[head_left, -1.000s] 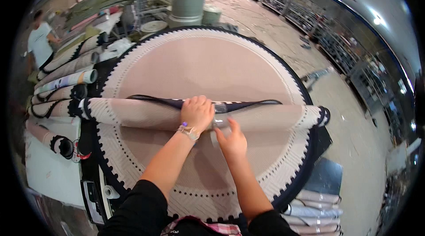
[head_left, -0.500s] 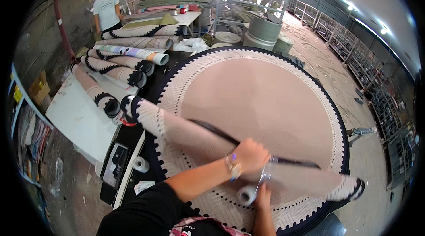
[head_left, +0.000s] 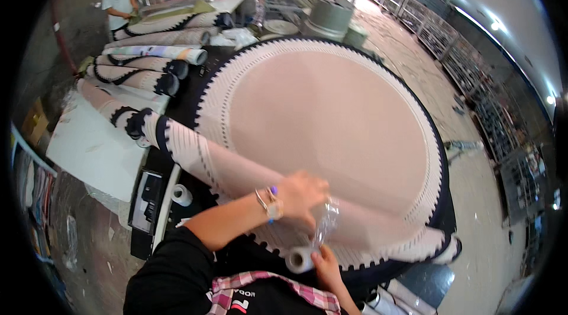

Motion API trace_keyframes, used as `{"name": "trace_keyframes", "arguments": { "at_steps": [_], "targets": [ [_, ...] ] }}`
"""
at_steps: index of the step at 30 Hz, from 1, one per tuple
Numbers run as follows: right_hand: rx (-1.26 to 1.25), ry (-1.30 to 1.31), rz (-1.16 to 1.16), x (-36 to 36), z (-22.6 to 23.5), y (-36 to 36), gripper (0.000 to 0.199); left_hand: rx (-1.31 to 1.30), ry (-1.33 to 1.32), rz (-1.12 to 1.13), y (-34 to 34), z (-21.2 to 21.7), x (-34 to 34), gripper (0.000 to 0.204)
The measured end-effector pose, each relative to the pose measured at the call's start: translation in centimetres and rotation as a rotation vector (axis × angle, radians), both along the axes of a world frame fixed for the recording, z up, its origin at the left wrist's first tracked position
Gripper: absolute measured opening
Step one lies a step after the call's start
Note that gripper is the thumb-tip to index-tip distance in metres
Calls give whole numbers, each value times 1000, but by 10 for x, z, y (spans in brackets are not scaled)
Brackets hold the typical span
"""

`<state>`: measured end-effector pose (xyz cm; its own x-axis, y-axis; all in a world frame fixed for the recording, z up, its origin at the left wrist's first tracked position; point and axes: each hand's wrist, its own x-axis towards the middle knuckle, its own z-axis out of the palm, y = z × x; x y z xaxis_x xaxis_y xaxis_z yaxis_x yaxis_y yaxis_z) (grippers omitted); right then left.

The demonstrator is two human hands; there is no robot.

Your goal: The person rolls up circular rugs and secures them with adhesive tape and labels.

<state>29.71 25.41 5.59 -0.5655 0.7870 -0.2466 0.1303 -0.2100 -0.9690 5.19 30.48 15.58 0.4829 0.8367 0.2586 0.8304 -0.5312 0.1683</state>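
A pink rolled-up rug [head_left: 236,164] with dark scalloped edging lies slantwise across the near part of a large round pink rug [head_left: 331,114], which has a white patterned border. My left hand [head_left: 299,194], slightly blurred, rests on the roll's middle with fingers spread, a bracelet and watch at the wrist. At the near side my right hand [head_left: 326,265] grips a small roll of clear stretch film [head_left: 300,260]. From it a strip of film [head_left: 326,220] runs up onto the rolled rug, just right of my left hand.
Several rolled rugs [head_left: 139,78] lie on a white table [head_left: 89,149] at the left. Beside it stand another film roll [head_left: 181,195] and a black tray [head_left: 146,202]. A person [head_left: 118,1] stands at the far left. Green drums [head_left: 328,17] stand behind; wire cages [head_left: 473,96] line the right.
The rolled rug has turned, so its dark edge strip no longer shows on top. My left hand has opened from a closed grip. The film roll stays at the near side; the whole view has shifted.
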Motion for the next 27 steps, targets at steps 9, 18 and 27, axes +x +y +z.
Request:
{"name": "trace_keyframes", "arguments": {
  "at_steps": [9,18,27],
  "targets": [
    [-47,-184,-42,-31,-8,69,55,-121,-26,61,73,0,-17,60],
    [329,-348,-168,-110,0,239,45,435,-24,410,205,-38,25,53],
    [392,-560,-158,63,27,173,35,422,-56,406,202,-45,24,53]
  ]
}}
